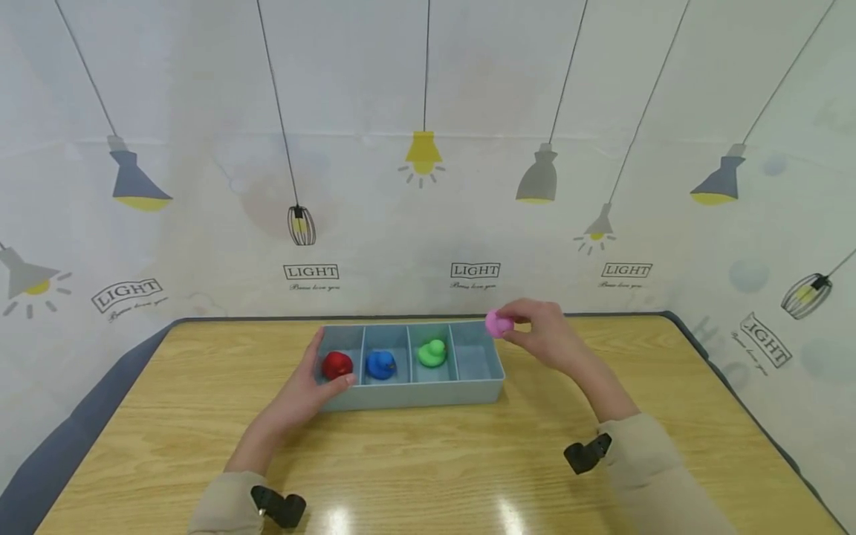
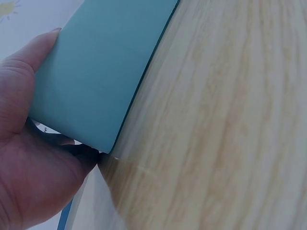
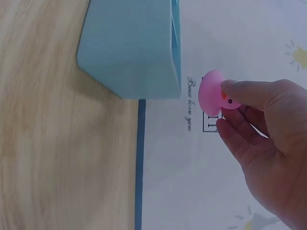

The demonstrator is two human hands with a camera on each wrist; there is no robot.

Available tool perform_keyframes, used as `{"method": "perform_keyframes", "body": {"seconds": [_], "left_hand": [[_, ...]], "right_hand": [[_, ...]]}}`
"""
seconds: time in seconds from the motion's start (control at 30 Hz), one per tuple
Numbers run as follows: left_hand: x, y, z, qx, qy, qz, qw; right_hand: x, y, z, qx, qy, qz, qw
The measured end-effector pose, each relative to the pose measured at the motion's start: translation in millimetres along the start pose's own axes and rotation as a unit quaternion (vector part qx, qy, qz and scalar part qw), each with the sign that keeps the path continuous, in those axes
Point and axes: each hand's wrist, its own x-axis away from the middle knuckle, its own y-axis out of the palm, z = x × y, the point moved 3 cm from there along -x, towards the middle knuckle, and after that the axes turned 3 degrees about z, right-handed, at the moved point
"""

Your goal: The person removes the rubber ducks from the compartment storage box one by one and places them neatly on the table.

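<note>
A light blue divided box [image 1: 411, 396] sits on the table. In its compartments from the left are a red toy duck [image 1: 337, 365], a blue toy duck [image 1: 380, 365] and a green toy duck [image 1: 432, 354]; the rightmost compartment holds nothing. My left hand [image 1: 309, 386] grips the box's left end, thumb over the front rim and fingers along the end wall. Beyond the box's right end, my right hand [image 1: 545, 338] pinches a pink toy duck [image 3: 211, 93] between thumb and fingers. In the head view that duck is beside the far right corner of the box, apart from the table.
The wooden table [image 1: 414, 468] has a dark blue edge [image 1: 602, 314]. Behind it hangs a pale cloth [image 1: 361, 186] printed with lamps. Each sleeve cuff carries a small black camera, such as the one [image 1: 588, 453] on the right.
</note>
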Motion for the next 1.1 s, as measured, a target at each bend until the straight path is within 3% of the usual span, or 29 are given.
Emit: {"method": "perform_keyframes", "body": {"seconds": [0.37,0.8,1.1], "left_hand": [[1.3,0.3,2.3,0.009,-0.005,0.0,0.9999],[2.8,1.1,4.5,0.009,-0.006,-0.001,0.9999],[1.2,0.7,2.2,0.012,-0.004,0.001,0.9999]], "right_hand": [[15,-1.2,21,-0.005,0.035,0.008,0.999],[28,14.7,48,-0.006,0.112,-0.038,0.993],[33,23.1,56,-0.006,0.098,-0.052,0.994]]}}
